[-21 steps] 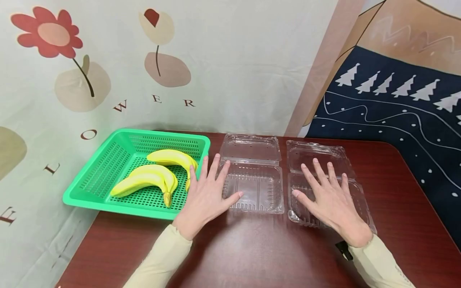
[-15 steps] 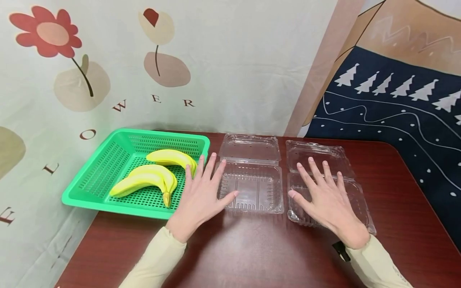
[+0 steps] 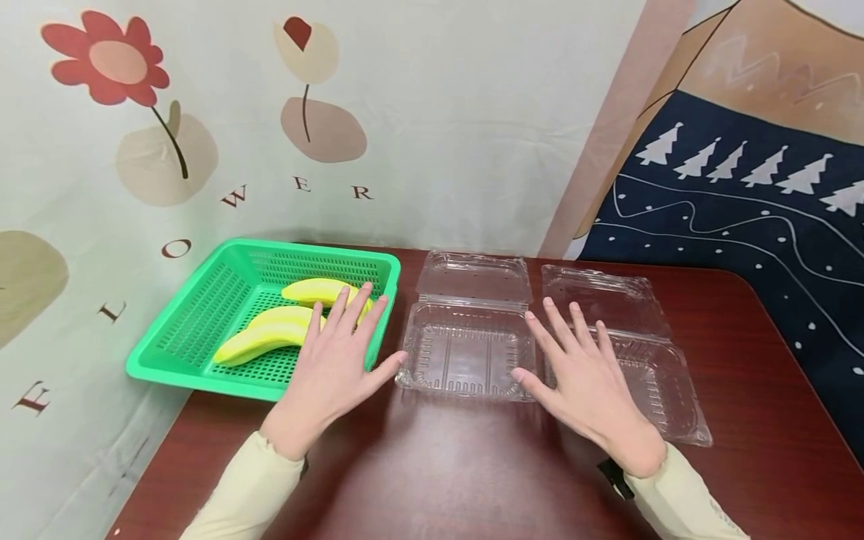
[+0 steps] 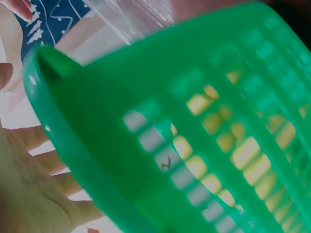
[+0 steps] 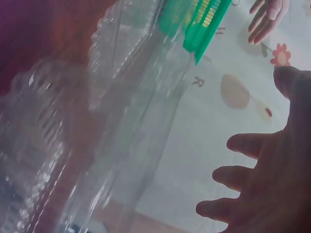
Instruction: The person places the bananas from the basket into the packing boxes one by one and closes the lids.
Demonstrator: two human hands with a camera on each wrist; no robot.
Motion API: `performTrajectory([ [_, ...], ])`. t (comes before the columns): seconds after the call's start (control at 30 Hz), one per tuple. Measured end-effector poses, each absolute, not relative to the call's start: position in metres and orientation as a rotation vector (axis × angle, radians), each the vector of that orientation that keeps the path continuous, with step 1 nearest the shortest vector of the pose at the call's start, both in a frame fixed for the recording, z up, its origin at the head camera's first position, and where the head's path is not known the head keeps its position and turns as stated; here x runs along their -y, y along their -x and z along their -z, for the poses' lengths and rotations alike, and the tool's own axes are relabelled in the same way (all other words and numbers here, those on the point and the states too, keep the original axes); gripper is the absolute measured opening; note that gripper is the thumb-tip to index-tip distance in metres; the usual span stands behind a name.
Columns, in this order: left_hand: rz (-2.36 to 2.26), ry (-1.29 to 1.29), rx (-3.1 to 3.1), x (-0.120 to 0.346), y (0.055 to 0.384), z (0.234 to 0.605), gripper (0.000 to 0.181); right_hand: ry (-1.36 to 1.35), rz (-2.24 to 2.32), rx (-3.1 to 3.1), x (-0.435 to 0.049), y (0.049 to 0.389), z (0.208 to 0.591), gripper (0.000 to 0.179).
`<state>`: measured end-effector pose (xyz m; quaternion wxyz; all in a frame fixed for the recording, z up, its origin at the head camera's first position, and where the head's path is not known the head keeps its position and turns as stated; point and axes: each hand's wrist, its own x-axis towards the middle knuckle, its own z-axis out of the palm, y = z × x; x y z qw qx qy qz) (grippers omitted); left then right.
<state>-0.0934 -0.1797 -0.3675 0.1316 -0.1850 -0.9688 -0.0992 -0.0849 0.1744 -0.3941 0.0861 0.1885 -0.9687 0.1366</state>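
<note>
Over the green basket [image 3: 202,322] at the worktop's [image 3: 472,465] left, the left hand [image 3: 331,367] hovers with fingers spread and straight, holding nothing, its fingertips above the 2 bananas [image 3: 297,315] lying inside; the right hand [image 3: 587,382] is likewise spread flat, gripping nothing, over the near left corner of the right clear clamshell box [image 3: 648,375]; the left clear clamshell box [image 3: 466,345] sits open between both hands.
</note>
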Motion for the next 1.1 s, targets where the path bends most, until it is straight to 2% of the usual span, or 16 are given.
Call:
performTrajectory([
  [0.53,0.305,0.554,2.75,0.253,0.101,0.366,0.08,-0.876,-0.366,2.726,-0.113,0.084,0.395,0.084],
  [1.1,0.196,0.63,2.922,0.303,0.113,0.363,0.082,-1.149,-0.294,2.71,-0.042,0.083,0.397,0.08],
])
